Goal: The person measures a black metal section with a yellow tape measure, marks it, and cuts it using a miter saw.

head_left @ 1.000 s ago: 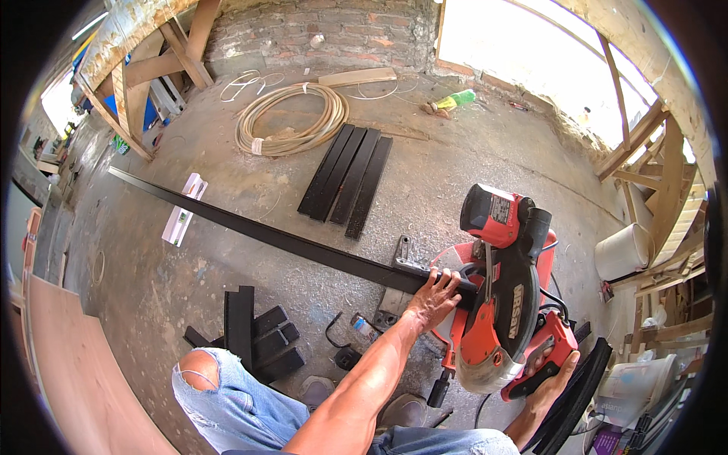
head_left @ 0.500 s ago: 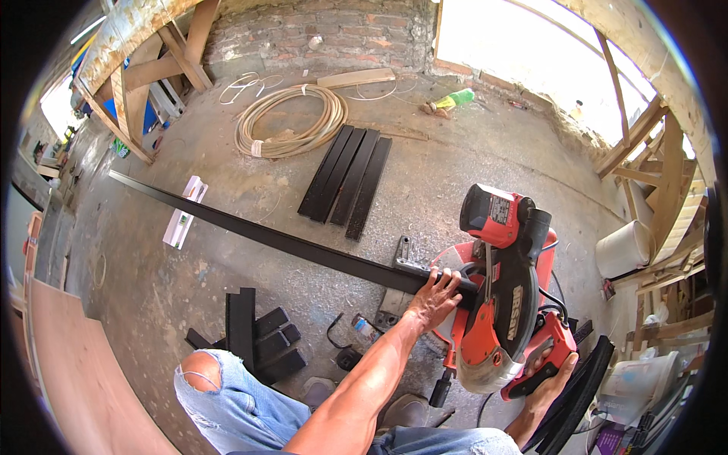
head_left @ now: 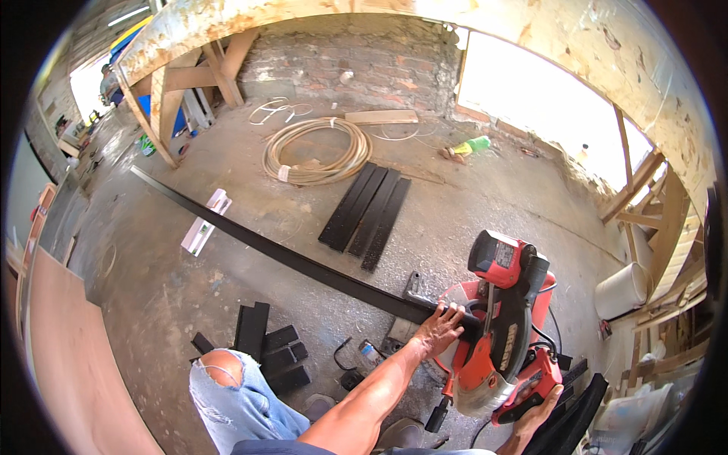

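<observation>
A red and black miter saw [head_left: 506, 326] stands on the floor at right of centre. My right hand [head_left: 540, 413] is closed around its red handle [head_left: 542, 379]. My left hand [head_left: 440, 331] lies over the near end of a long black bar [head_left: 303, 265], holding it at the saw's fence, with the fingers bent over it. From there the bar runs to the far left, crossing a white and pale pink support piece [head_left: 206, 221]. The blade is hidden behind the guard, and the bar's end under the saw head cannot be made out.
Several cut black strips [head_left: 365, 216] lie beyond the bar; shorter black pieces [head_left: 274, 349] lie by my left knee. A coiled hose [head_left: 318, 179], a green bottle [head_left: 474, 145] and a white bucket [head_left: 622, 292] sit farther out. Wooden trestles [head_left: 168, 98] and a plywood sheet [head_left: 72, 341] flank the floor.
The view has tilted up, so the scene sits lower and slightly farther right in the picture. Both hands keep their places on the bar and the saw handle.
</observation>
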A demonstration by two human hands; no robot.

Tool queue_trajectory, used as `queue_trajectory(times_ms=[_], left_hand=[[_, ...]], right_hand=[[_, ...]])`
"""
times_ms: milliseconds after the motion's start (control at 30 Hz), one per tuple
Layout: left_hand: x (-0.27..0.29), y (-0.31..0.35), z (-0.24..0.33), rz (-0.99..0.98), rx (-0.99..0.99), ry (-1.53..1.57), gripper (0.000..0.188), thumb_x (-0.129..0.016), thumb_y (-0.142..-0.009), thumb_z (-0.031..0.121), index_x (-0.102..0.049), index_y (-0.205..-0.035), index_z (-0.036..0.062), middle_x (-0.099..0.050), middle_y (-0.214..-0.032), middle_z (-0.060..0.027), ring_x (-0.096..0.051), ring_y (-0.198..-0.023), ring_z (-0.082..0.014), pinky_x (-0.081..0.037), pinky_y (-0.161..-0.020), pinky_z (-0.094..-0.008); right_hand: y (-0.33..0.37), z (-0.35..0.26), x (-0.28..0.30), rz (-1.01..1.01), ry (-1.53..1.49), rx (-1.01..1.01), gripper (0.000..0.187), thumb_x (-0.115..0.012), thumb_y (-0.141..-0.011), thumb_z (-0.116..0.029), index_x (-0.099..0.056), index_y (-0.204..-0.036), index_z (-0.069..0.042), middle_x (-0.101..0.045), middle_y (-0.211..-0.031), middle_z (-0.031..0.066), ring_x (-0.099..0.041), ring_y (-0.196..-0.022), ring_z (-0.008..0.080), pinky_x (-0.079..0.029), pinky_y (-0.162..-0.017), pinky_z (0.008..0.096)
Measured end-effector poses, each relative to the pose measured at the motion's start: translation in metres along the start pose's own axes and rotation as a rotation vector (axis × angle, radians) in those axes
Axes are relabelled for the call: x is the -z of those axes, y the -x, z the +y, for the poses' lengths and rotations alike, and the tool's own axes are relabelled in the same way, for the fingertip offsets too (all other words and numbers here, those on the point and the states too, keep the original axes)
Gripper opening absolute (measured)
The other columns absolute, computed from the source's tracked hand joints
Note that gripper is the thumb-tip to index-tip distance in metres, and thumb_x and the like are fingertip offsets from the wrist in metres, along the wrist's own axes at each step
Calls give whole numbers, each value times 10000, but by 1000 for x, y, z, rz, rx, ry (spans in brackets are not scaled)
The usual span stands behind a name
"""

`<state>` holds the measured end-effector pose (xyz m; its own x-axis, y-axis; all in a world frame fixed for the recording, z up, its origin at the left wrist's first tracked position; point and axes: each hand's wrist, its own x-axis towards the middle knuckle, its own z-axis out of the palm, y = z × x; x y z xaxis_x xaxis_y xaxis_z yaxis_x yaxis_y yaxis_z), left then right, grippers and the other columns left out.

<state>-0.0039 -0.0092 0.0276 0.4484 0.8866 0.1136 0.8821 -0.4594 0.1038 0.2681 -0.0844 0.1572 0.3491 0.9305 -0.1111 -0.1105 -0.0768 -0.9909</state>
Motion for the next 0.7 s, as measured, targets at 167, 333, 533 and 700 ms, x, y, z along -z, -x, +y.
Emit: queue_trajectory(times_ms=[167, 333, 533, 700], left_hand=[[-23, -40, 18, 265, -115, 130, 255, -600, -806, 225, -692, -1018, 116, -500, -1366, -169, -430, -1338, -341, -296, -1113, -518], [-38, 7, -29, 186, -19, 69, 383, -681, -793, 283, -700, -1148, 141, -491, -1370, -177, -389, -1350, -351, -280, -1096, -522], [-21, -14, 7, 133, -79, 153, 392, -766, -785, 169, -682, -1163, 104, -436, -1476, -206, -366, -1403, -394, -230, -1155, -600], [-9, -5, 6, 154, -124, 142, 340, -766, -792, 80, -676, -1119, 70, -432, -1460, -198, -363, -1388, -400, -256, -1112, -581]], right_hand=[[-39, -43, 26, 125, 141, 10, 554, -462, -1002, -661, -660, -1095, -152, -588, -725, -30, -529, -583, 85, -395, -505, 242], [-61, -104, -68, -246, 198, -113, 491, -479, -1056, -474, -696, -1057, -33, -653, -838, -12, -566, -736, 78, -468, -679, 263], [-115, -143, -41, -315, 144, 23, 457, -580, -995, -472, -631, -871, -36, -598, -677, 34, -590, -530, 133, -508, -507, 294], [-159, -156, -68, -459, 34, -17, 349, -570, -1011, -345, -628, -904, -18, -609, -735, 65, -607, -557, 158, -540, -514, 330]])
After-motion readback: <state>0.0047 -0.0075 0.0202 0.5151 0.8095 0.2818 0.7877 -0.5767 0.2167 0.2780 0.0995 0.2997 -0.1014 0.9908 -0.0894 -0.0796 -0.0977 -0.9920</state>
